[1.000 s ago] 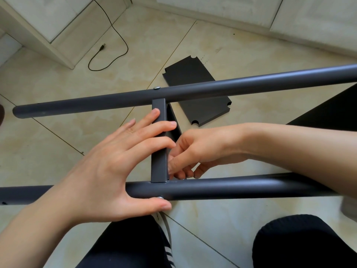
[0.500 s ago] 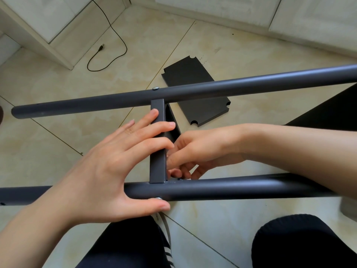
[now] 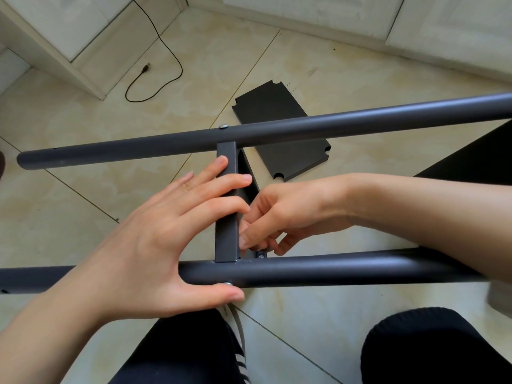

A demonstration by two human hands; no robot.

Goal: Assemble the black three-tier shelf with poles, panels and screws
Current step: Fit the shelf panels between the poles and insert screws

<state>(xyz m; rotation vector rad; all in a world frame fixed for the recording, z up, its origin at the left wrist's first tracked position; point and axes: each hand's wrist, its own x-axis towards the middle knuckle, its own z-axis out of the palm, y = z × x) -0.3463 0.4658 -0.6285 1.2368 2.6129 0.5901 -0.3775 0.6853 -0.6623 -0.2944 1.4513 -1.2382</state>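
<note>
— Left hand first: what's it doing?

— Spread wide over the frame. Its straight fingers lie across the short square crossbar, and the thumb presses the near side of the near pole, right beside a silver screw head.

— And the right hand?

— It reaches in from the right, fingers curled down in the corner where the crossbar meets the near pole. They seem to pinch some small fitting there; I cannot tell what it is.

— How many poles?

— Two round ones, dark grey and matte, running left to right. The far pole carries a second screw head just above the crossbar's far end. That single crossbar joins the two poles.

— Panels?

— One loose shelf panel lies flat on the tiled floor beyond the far pole: black, rectangular, with notched corners. Another black panel shows at the right edge, partly hidden behind the forearm.

— Anything else?

— One black cable trailing on the floor at the far left, near the white cabinets.
</note>
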